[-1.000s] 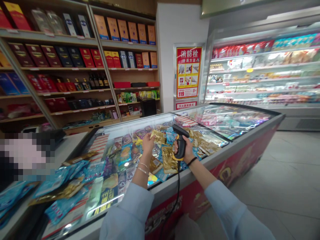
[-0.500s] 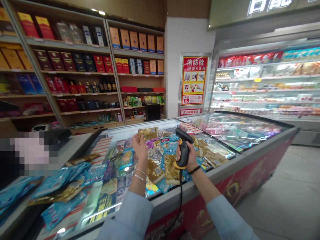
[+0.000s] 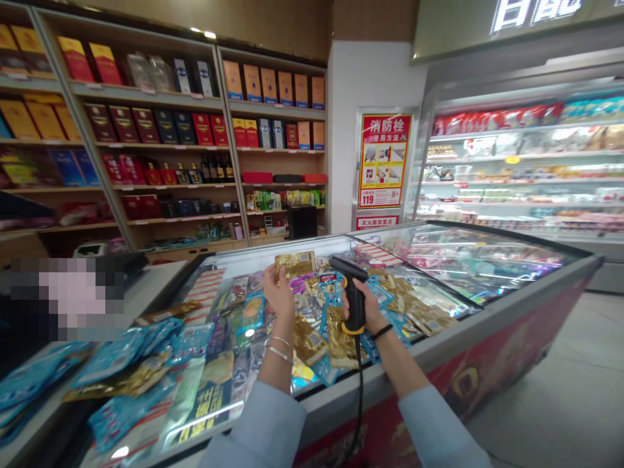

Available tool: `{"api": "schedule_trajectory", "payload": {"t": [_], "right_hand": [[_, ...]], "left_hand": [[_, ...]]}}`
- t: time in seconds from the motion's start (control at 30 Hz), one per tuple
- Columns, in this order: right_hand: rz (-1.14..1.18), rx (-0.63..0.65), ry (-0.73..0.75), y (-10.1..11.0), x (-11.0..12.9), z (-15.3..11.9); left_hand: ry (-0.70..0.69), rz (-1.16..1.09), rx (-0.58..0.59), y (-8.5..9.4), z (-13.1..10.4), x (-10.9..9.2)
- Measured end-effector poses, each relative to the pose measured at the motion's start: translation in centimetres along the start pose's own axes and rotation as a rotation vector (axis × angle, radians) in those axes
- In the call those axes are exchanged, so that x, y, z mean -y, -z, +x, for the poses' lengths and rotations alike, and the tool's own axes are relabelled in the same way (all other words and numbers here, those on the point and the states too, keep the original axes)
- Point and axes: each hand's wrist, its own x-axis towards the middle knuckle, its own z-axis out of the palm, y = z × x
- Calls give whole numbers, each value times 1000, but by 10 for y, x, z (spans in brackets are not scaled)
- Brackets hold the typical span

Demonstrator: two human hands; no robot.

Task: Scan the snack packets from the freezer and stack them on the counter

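My left hand [image 3: 279,289] grips a gold packet [image 3: 295,264] by its left end, above the glass-topped freezer [image 3: 414,351]. Wrapped round the handle of a black and yellow barcode scanner [image 3: 355,302] is my right hand [image 3: 371,308]; the scanner's head points left, toward the packet, and its cable hangs down over the freezer's front edge. Below both hands, gold packets [image 3: 344,338] and blue packets [image 3: 325,370] lie scattered on the glass. More blue packets [image 3: 114,357] are piled at the left, with a gold one [image 3: 121,380] among them.
A pixelated area covers something at the left, beside a counter [image 3: 158,283]. Shelves [image 3: 160,146] of boxes and bottles stand behind. A red poster [image 3: 385,161] hangs on the wall, and a lit chiller [image 3: 526,156] stands at the right.
The scanner's head has turned and shifted left, toward the gold packet. My left hand still holds the packet. The whole view has shifted slightly.
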Motion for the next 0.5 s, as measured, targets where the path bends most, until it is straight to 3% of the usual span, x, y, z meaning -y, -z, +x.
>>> {"api": "schedule_trajectory", "payload": {"t": [0.3, 0.5], "right_hand": [[23, 45, -37, 1, 1, -1], [35, 72, -33, 1, 2, -2]], "left_hand": [[22, 4, -76, 3, 2, -14], [0, 56, -58, 6, 2, -19]]}}
